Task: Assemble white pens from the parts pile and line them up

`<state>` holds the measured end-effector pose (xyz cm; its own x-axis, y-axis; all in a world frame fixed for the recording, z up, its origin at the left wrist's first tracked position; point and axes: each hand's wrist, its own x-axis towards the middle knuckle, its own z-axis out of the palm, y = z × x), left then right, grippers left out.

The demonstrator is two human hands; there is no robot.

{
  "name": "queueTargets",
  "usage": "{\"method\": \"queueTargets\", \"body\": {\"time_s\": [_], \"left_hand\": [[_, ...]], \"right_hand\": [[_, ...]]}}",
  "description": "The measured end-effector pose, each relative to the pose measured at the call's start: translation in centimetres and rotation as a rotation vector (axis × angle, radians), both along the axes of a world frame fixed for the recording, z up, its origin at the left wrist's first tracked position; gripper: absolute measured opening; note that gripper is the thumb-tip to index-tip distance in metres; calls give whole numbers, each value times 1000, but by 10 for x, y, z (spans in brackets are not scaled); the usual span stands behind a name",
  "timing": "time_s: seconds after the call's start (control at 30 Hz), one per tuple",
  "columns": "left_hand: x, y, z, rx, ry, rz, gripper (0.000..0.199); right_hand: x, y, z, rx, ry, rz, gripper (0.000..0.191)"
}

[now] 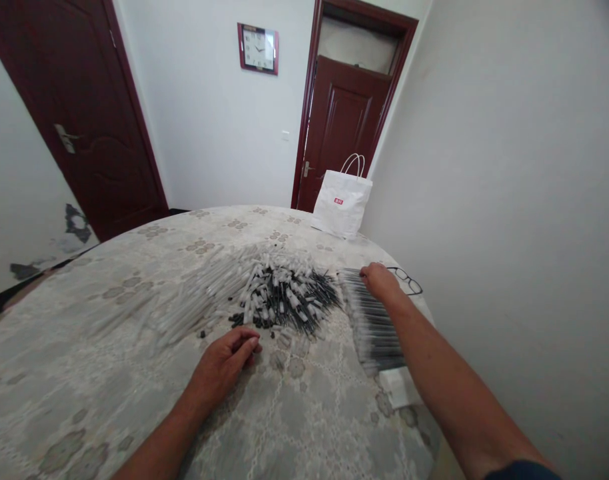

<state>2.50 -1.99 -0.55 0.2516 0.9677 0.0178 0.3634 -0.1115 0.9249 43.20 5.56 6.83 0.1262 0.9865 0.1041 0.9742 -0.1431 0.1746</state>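
Resting below the frame's centre, the left hand [233,358] curls loosely just beside a heap of pen parts [289,300]; whether it holds anything, I cannot tell. Right of centre, the right hand [383,283] has narrowed fingers at the upper end of a row of slim pens [377,333], any hold unclear.

Smooth, translucent plastic is seen in the tubes [204,287], with a soft sheen. The desk [304,433] is covered by smooth-looking, mostly matt cloth. The bag [340,217] is seemingly made of matt paper. The door [84,87] is finished like satin wood; the clock [258,49] is fronted by glossy glass.
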Motion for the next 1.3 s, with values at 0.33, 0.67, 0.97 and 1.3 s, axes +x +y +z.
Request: {"method": "queueTargets", "body": {"time_s": [0.33, 0.67, 0.97, 1.3], "left_hand": [[2, -2, 4, 13, 11, 0, 32], [2, -1, -5, 71, -19, -32, 28], [5, -3, 0, 7, -147, 172, 32], [-4, 6, -6, 30, -322, 481, 35]], "right_hand": [[15, 22, -23, -94, -41, -6, 41], [-11, -2, -15, -55, -44, -5, 44], [-134, -52, -3, -156, 124, 332, 27], [-257, -72, -29, -49, 145, 564, 32]]}}
